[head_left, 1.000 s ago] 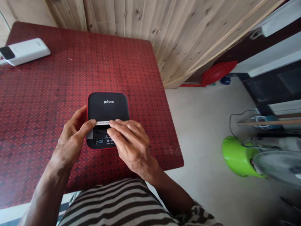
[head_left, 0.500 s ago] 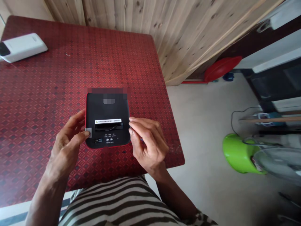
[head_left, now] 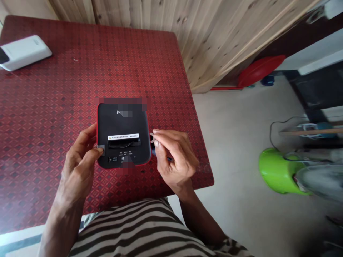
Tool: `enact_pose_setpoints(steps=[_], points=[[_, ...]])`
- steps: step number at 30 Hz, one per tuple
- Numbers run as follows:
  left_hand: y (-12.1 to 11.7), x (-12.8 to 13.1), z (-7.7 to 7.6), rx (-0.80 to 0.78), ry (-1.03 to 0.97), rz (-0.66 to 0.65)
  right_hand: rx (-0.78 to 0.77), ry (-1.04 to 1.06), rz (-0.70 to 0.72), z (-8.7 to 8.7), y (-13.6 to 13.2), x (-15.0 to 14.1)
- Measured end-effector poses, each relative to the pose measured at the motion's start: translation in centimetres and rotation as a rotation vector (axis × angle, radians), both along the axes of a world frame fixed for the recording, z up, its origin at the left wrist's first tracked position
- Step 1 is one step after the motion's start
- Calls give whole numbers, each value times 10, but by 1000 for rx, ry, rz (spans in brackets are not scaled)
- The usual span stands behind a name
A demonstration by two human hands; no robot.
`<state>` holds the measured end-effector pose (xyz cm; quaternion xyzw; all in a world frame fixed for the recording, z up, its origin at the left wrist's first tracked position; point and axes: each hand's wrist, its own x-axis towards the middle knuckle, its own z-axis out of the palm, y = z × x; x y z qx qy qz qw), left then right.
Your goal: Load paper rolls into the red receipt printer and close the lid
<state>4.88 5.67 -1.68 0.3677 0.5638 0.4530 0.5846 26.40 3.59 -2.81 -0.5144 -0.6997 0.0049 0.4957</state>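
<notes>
A small black printer (head_left: 123,123) with red sides faces up above the table, showing a slot, a white warning strip and little markings near its front. My left hand (head_left: 80,157) grips its left edge, thumb on a clear tape-like patch (head_left: 101,149) at the lower left and fingers around the side. At the right side, my right hand (head_left: 174,153) is closed in a pinch on a small light ring-shaped tab (head_left: 151,138). Something dark shows between that side and the fingers; its shape is mostly hidden by the hand.
The red patterned table (head_left: 128,67) ends just right of my right hand. A white device (head_left: 26,53) lies at its far left. Wood panelling (head_left: 150,14) stands behind. On the floor to the right are a green bucket (head_left: 278,171) and a cable (head_left: 271,132).
My right hand has moved a little to the right, away from the printer's edge. The ring-shaped tab and dark part now show beside it. The left hand keeps its hold.
</notes>
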Motion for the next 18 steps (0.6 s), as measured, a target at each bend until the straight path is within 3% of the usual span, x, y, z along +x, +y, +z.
enact_pose_setpoints(steps=[12,15,18], points=[[-2,-7,-13,24,17,-22,-3,-49,44,13,4,-7],[0,-13,-16,55,17,-55,-57,-158,160,23,19,-8],[8,-17,-21,116,9,-107,-229,-409,258,31,42,-17]])
